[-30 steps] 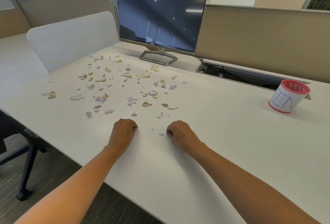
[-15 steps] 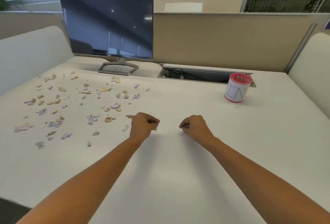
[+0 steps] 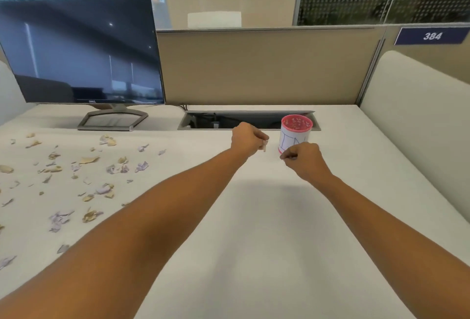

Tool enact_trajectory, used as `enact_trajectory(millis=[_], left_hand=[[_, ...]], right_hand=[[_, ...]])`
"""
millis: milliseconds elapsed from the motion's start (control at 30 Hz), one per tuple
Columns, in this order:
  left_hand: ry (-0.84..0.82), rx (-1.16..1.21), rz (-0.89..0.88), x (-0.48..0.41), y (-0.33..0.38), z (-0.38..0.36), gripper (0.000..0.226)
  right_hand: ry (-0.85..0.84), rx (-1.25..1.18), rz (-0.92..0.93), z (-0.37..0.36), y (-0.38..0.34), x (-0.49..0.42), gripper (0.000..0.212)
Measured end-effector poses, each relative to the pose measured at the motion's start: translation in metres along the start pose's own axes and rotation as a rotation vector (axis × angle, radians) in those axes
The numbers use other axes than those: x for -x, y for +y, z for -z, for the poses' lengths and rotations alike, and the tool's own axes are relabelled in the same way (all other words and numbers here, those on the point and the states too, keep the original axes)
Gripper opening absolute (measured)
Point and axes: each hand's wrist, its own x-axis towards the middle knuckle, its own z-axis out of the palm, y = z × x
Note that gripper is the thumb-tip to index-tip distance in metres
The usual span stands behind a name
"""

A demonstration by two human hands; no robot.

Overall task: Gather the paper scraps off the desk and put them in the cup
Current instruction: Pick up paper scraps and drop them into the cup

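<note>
In the head view, both hands are being held just short of the cup, with the left hand to its left and the right hand in front of its lower wall. The left fingers are being kept curled, pinching a pale scrap that is sticking out below the fist. The right fingers are curled too and appear to be pinching a sliver, though it is too small for certainty. The remaining paper scraps are lying well to the left of the cup, spread over the surface in front of the monitor.

A spill is being risked. The scraps are thin, light and crumpled, so one let go before the hand is over the rim is likely to drift onto the surface or into the cable opening just behind the cup. The cup looks light, and a knock from the right hand could be tipping it.

The cup is a short cylinder with a pink rim and a white paper wrap marked in blue pen, and small bits are showing inside it. The scraps are torn, irregular, tan and lilac. The surface is matte white.
</note>
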Motion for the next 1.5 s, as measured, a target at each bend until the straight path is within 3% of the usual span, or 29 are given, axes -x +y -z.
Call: enact_trajectory(millis=[233, 500, 767, 1033, 1300, 1500], left_hand=[[-0.014, 0.126, 0.006, -0.045, 0.045, -0.029, 0.017], [-0.006, 0.128, 0.029, -0.081, 0.062, -0.048, 0.016], [-0.028, 0.161, 0.101, -0.092, 0.056, -0.06, 0.021], [-0.009, 0.204, 0.045, -0.086, 0.055, -0.058, 0.02], [0.046, 0.21, 0.03, -0.055, 0.013, -0.045, 0.02], [0.082, 0.197, 0.138, -0.003, -0.045, -0.023, 0.02]], right_hand=[[0.109, 0.092, 0.01, 0.038, 0.011, -0.057, 0.022], [0.166, -0.023, -0.085, 0.037, 0.01, -0.096, 0.022], [0.152, -0.01, -0.07, 0.025, 0.017, -0.105, 0.03], [0.287, -0.128, -0.006, 0.023, 0.024, -0.088, 0.026], [0.233, -0.169, -0.011, 0.004, 0.027, -0.042, 0.023], [0.108, -0.222, -0.015, -0.03, 0.012, 0.001, 0.019]])
